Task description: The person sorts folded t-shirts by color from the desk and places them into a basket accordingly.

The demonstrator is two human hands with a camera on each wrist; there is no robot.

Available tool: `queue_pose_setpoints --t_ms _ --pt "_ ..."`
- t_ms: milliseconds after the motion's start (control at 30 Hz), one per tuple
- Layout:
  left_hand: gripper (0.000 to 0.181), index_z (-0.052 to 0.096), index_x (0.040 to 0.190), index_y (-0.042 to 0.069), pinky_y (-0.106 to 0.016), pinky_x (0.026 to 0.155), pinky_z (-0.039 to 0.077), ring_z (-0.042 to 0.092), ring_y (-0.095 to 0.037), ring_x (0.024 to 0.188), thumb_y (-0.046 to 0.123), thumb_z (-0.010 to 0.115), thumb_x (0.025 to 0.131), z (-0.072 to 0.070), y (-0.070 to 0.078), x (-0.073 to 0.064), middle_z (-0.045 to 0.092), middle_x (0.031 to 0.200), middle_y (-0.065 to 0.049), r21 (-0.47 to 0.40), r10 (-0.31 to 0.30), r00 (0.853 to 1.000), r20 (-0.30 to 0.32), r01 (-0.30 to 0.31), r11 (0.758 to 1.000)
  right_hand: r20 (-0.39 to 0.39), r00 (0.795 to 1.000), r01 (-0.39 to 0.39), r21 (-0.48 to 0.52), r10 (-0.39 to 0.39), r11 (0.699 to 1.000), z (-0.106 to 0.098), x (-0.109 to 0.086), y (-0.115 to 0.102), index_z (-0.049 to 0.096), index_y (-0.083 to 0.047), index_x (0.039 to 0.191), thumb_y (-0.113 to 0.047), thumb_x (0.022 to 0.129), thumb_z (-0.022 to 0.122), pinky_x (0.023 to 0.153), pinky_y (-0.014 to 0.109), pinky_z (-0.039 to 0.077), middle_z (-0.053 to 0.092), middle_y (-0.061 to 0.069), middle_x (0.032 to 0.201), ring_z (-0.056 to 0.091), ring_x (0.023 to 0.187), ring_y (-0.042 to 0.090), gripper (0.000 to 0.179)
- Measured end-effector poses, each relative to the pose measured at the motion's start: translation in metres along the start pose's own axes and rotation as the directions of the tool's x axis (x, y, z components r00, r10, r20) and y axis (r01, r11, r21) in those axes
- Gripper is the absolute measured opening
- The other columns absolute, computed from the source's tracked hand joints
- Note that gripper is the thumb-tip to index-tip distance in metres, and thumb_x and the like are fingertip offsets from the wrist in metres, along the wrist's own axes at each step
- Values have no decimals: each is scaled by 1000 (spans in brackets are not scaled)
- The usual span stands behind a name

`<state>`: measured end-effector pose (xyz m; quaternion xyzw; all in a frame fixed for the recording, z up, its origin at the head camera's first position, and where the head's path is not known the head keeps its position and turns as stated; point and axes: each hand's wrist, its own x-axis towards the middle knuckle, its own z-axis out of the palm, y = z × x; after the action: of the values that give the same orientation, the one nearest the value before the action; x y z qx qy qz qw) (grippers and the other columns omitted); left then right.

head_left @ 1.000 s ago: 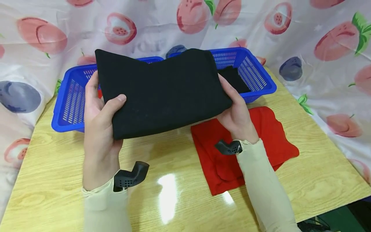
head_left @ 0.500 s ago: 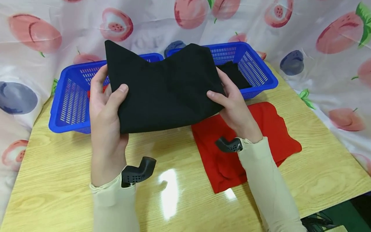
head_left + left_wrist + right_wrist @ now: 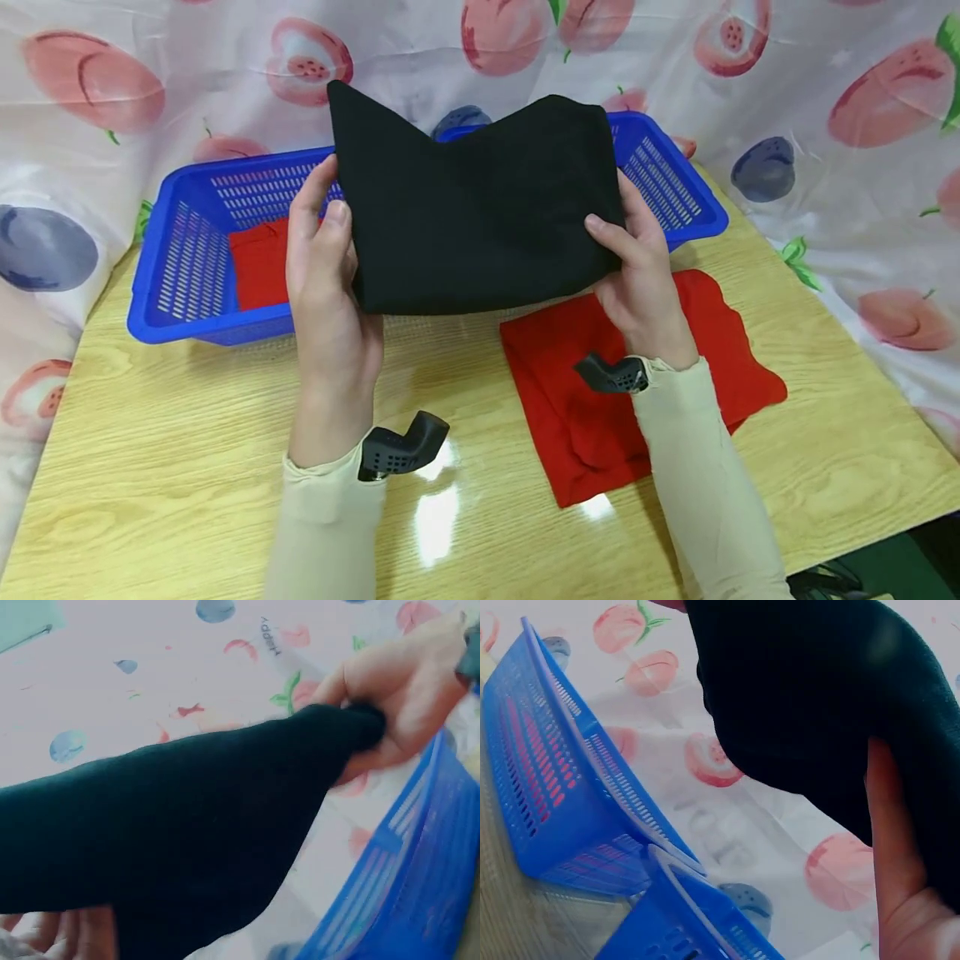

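Fruit-print curtain [image 3: 405,50] behind table [image 3: 187,467]. Left hand [image 3: 326,275] and right hand [image 3: 641,279] each pinch 1 end of black cloth [image 3: 480,225], judged light, limp; opposite ends suit gripping.

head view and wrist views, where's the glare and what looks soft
Head view: fairly sharp, white glare on the table near the red cloth, little detail in the black cloth. Left wrist view: pale, washed-out backdrop, the blue basket at lower right soft. Right wrist view: cool tint, slightly soft, faint sheen on the black cloth.
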<state>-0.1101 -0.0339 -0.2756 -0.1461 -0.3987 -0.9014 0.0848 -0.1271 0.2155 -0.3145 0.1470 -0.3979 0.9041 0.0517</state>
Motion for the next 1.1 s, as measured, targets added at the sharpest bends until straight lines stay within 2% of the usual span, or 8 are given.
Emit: queue_pose_setpoints --t_ms 100,267,367,467,533,633,933,1100 --pt "41 43 128 10 -30 69 48 53 -26 93 17 49 88 1 3 4 52 109 -15 150 -18 999 35 13 989 -18 1000 20 48 -19 999 -4 1 -5 39 -11 135 10 87 44 92 40 38 33 9 140 31 127 31 52" --pt "48 37 134 12 -31 81 44 50 -24 98 16 50 88 16 7 3 48 112 -12 415 -74 992 101 26 910 -72 996 51 95 -45 994 -13 -4 -16 38 -10 135 11 87 44 93 41 37 33 8 140 31 127 30 53" --pt "54 29 138 14 -35 87 43 49 -22 103 16 51 88 27 10 1 42 123 -9 546 -142 981 130 49 836 -85 995 69 127 -58 990 -17 -5 -18 38 -9 135 10 87 44 92 42 37 33 10 140 32 126 31 52" --pt "57 26 140 15 -32 87 43 46 -16 107 17 51 88 35 13 0 36 131 -4 675 -194 970 147 45 737 -55 996 73 202 -63 977 -18 -2 -19 36 -6 136 10 88 42 91 43 37 31 14 140 31 126 33 51" --pt "55 30 139 15 -28 89 41 42 -12 110 16 51 88 40 14 0 35 133 -1 749 -198 968 157 14 662 -33 997 71 243 -65 967 -18 1 -18 35 -5 136 10 88 41 91 43 37 30 16 141 31 126 34 51" --pt "49 37 136 12 -25 92 36 39 -9 114 12 49 89 46 13 0 38 132 -2 801 -162 972 171 -42 597 -41 997 69 269 -60 961 -19 4 -19 35 -6 136 9 89 41 92 43 36 30 15 140 32 126 33 50" --pt "41 45 131 25 -23 93 34 36 -2 116 21 49 90 46 -19 14 40 131 12 859 -161 976 144 -43 510 -155 984 137 303 -94 943 -30 4 -25 40 -6 133 2 87 51 92 42 37 35 15 138 39 122 31 48" --pt "40 46 130 27 -23 93 35 36 -1 116 22 50 90 41 -33 19 37 132 13 846 -140 975 174 -75 528 -180 981 141 371 -78 918 -35 7 -28 42 -8 133 0 86 53 92 41 38 36 14 138 41 120 30 49"
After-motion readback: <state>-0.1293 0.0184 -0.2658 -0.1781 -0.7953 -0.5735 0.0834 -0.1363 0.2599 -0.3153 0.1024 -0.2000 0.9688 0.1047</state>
